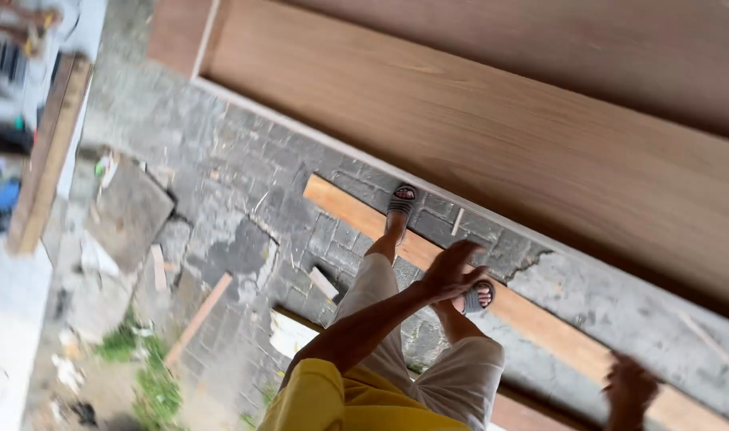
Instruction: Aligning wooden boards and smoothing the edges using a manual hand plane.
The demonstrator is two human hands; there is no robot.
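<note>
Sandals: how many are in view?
2. One grey sandal is on the foot stepping on the long wooden plank; the other sandal is on the second foot, partly hidden behind the person's open hand. None elsewhere that I can see.

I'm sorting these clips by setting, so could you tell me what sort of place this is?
Probably an outdoor woodworking or building yard. Large plywood sheets lie over cracked stone paving, a long plank runs under the person's sandalled feet, and offcuts and weeds line the edge. Both hands, left and right, are empty.
</note>
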